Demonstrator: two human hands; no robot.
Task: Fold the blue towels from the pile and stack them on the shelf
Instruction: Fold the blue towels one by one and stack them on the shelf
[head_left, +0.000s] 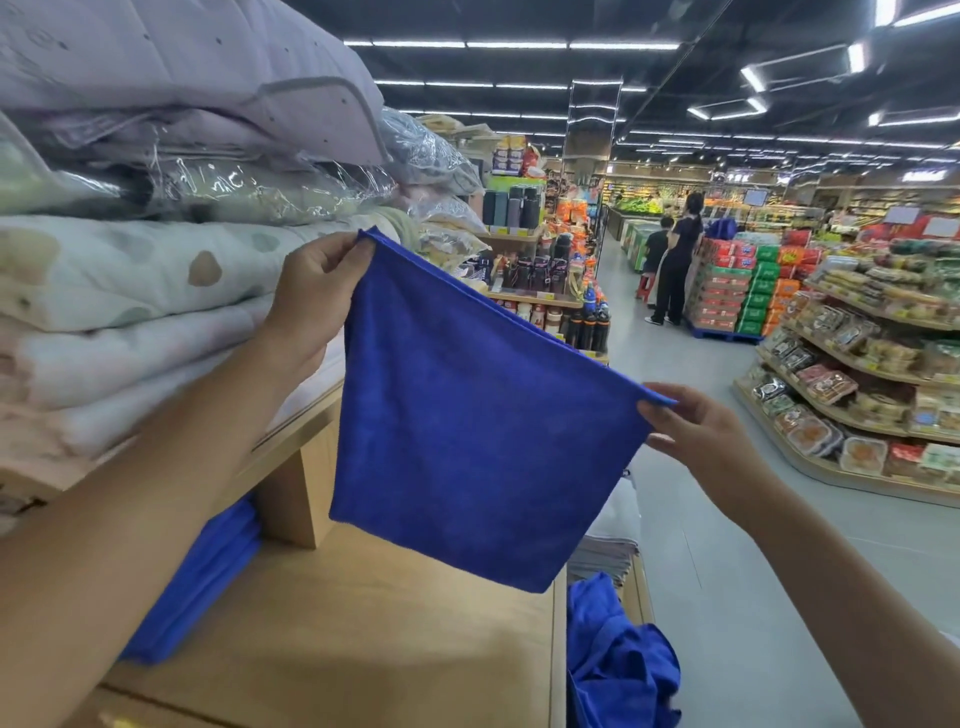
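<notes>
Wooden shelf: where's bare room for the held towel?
Bare patch on the light wooden shelf, between the stack of folded blue towels at left and its right edge. Crowded: quilted bedding bundles above, crumpled blue towel pile past that edge.

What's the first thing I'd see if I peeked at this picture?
The bright blue towel in the middle, hanging in the air: the left hand pinches one top corner and the right hand pinches the other. Next, more blue: a folded stack on the wooden shelf at lower left and a crumpled pile at the bottom right. Puffy bedding is piled high on the left.
</notes>
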